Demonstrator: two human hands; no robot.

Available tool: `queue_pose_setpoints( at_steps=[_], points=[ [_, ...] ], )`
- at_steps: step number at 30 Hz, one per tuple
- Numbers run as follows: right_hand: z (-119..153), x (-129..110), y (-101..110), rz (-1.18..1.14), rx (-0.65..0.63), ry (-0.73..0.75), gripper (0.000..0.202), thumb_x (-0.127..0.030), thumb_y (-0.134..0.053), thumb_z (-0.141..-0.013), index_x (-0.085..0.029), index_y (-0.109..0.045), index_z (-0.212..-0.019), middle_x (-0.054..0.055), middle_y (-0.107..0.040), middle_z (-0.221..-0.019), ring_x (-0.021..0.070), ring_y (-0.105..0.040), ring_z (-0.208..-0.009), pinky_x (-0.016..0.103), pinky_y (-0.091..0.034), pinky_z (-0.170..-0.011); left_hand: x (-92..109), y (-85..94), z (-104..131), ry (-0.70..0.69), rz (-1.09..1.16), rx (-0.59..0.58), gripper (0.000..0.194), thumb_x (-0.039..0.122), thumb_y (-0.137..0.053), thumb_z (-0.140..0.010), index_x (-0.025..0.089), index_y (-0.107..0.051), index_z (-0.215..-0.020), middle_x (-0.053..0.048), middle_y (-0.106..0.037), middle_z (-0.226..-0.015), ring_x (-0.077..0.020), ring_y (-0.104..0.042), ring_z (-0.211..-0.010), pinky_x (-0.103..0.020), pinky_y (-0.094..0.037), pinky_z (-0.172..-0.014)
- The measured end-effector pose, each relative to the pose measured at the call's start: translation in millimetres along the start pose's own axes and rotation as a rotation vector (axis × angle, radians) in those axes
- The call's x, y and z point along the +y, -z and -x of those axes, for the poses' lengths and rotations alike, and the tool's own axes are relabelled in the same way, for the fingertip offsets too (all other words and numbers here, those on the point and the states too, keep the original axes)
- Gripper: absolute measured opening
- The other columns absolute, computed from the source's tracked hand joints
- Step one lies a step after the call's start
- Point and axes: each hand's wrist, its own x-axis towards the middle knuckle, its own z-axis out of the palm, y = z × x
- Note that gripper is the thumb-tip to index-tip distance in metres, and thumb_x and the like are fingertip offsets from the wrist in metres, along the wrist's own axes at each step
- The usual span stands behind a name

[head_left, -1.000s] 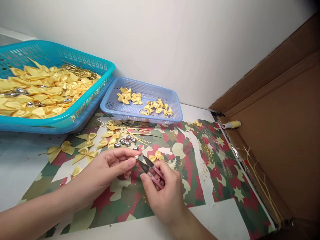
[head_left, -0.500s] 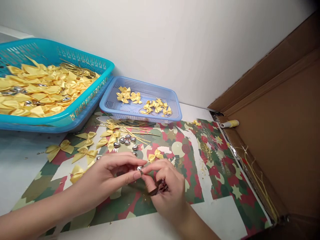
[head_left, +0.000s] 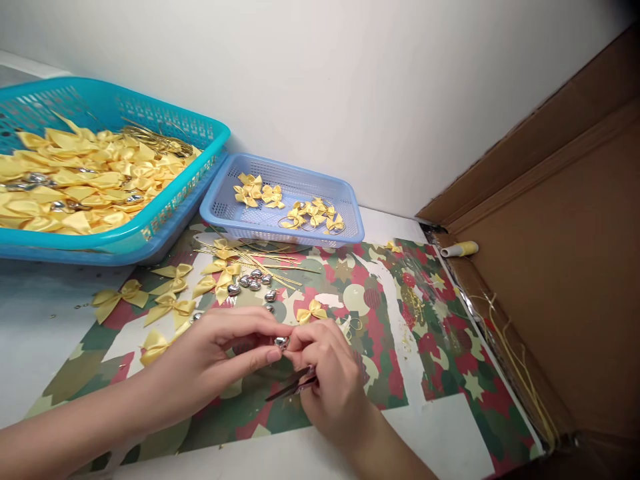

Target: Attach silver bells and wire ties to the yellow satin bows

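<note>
Small silver ornament [head_left: 281,342]: located between the two hands, above the patterned sheet [head_left: 210,437]; partly covered by fingers, full outline not readable. Left hand [head_left: 233,343] pinches it narrowly, thumb against forefinger. Right hand [head_left: 330,383] has its fingertips bunched at the ornament's right side; whether they grip a wire there, cannot tell. Same hand holds thread snips [head_left: 286,390] in its curled fingers: handles mostly hidden, dark pointed blades aimed left and near, blade gap unclear. Teal basket [head_left: 220,141], far left, cut off by the frame edge; perforated plastic, heaped with glossy satin-like yellow bows [head_left: 100,180]. Pale blue basket [head_left: 280,235] just right of it: mesh-walled, a few bows inside. Far of the hands: shiny, rounded silver hearts [head_left: 255,283] beside straight, thin gold cords [head_left: 270,259].
</note>
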Motion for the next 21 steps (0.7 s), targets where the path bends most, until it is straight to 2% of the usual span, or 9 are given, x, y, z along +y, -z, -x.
queue_pose_setpoints(
  at_steps=[6, 11, 16, 21],
  points=[
    [3.0, 1.6, -1.2, -0.101, 0.107, -0.136, 0.02, -0.005, -0.047, -0.09, -0.024, -0.043, -0.087, 0.001, -0.063, -0.085, 0.0151, -0.059, -0.075, 0.029, -0.05, -0.065, 1.5, 1.4, -0.2, 0.043, -0.009, 0.063, 0.019, 0.041, -0.07, -0.085, 0.035, -0.081, -0.1, -0.001, -0.076, -0.081, -0.0182, -0.068, -0.074, -0.023, -0.051, -0.066],
    [1.0, -0.9, -0.3, -0.124, 0.112, -0.175, 0.021, -0.005, -0.049, -0.09, -0.024, -0.042, -0.085, 0.0, -0.065, -0.085, 0.0138, -0.059, -0.073, 0.026, -0.049, -0.063, 3.6, 2.8, -1.1, 0.024, -0.022, 0.047, 0.018, 0.04, -0.069, -0.086, 0.033, -0.081, -0.098, -0.001, -0.074, -0.079, -0.0172, -0.066, -0.07, -0.023, -0.051, -0.064],
    [-2.8, -1.9, -2.3, -0.112, 0.134, -0.086, 0.024, -0.007, -0.056, -0.09, -0.024, -0.041, -0.082, 0.001, -0.067, -0.081, 0.0145, -0.061, -0.072, 0.029, -0.052, -0.066, 4.5, 3.8, -1.5, -0.035, -0.098, 0.048, 0.015, 0.039, -0.071, -0.085, 0.03, -0.081, -0.092, -0.001, -0.073, -0.073, -0.0166, -0.065, -0.065, -0.023, -0.049, -0.06],
    [0.0, 0.9, -2.1, -0.083, 0.081, 0.016, 0.022, -0.004, -0.052, -0.09, -0.023, -0.044, -0.085, 0.004, -0.068, -0.082, 0.0157, -0.062, -0.075, 0.03, -0.053, -0.067, 6.5, 2.3, -1.0, -0.082, -0.102, 0.044, 0.009, 0.034, -0.072, -0.084, 0.031, -0.08, -0.089, 0.002, -0.072, -0.068, -0.0142, -0.063, -0.061, -0.021, -0.047, -0.058]
  ],
)
